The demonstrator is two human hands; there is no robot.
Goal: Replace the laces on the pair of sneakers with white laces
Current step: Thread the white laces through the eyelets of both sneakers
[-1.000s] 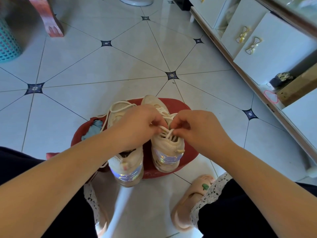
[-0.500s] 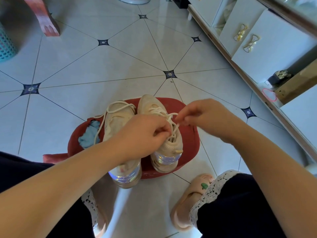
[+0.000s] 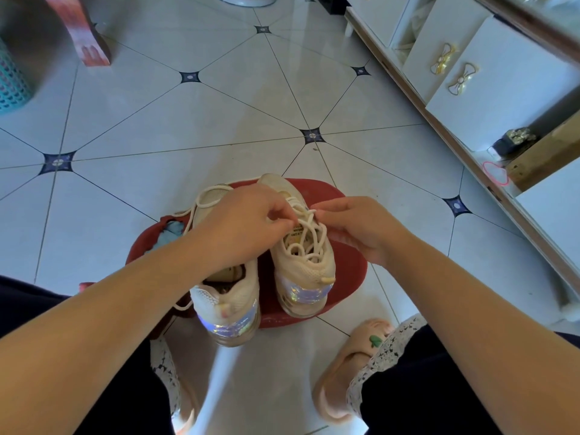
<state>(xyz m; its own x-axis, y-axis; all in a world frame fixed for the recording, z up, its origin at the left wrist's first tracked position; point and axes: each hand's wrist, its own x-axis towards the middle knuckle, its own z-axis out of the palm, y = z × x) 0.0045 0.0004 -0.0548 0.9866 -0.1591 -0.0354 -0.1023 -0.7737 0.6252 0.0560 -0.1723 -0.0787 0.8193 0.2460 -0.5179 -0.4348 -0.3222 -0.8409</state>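
- Both sneakers stand side by side on a low red stool (image 3: 348, 265) on the tiled floor (image 3: 194, 127), heels toward the seated person.
- The work is on the right-hand sneaker (image 3: 303, 265). Its lace (image 3: 309, 233) lies in slack loops across the tongue, with several turns bunched inside the opening.
- The left hand (image 3: 248, 221) reaches across the left-hand sneaker (image 3: 226, 296), and its grip is narrow, thumb and finger pinched on a strand of that lace.
- The right hand (image 3: 357, 227) meets it from the other side. Its grip is narrow too, fingertips closed on the lace where two strands cross.
- I'd judge this to be one crossing being worked through the eyelets. Whether the lace is going in or coming out, I cannot tell from here.
- To do it well, I'd take one strand at a time and pull along the line of the eyelet, not upward, so the shoe stays put on the stool.
- The loose loops in the opening look ready to snag, so I'd draw them out flat first.
- The left forearm hangs close over the left-hand sneaker, whose heel overhangs the stool's edge, and a nudge could tip it off.
- A blue cloth (image 3: 171, 233) lies on the stool beside that sneaker.
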